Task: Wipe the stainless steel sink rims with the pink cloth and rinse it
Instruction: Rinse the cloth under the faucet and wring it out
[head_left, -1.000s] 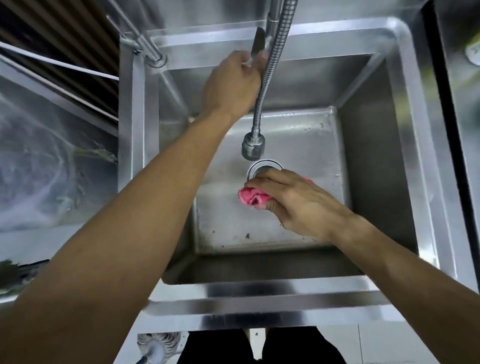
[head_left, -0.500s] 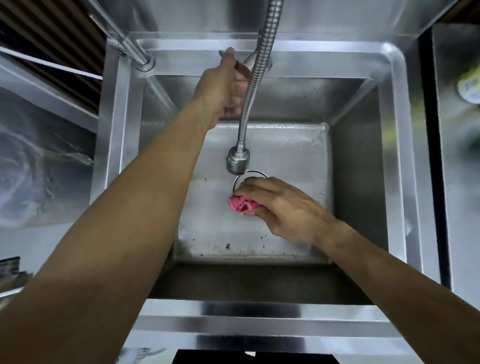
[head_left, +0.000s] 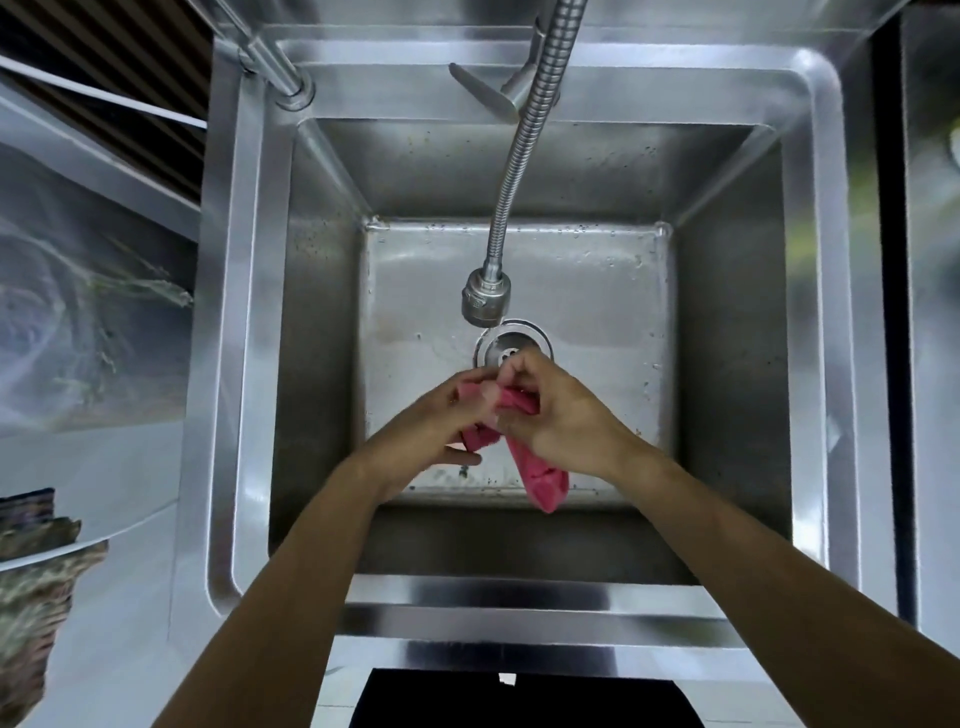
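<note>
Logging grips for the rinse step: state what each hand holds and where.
Both hold the wet pink cloth: left hand grips its bunched left end, right hand its upper middle; the tail hangs free.

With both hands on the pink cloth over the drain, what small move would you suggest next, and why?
Probably raise the pink cloth toward the faucet nozzle: the left hand and right hand grip it below and nearer than the nozzle, and no stream is discernible.

No readable text, labels, brands or numbers anywhere in view.
</note>
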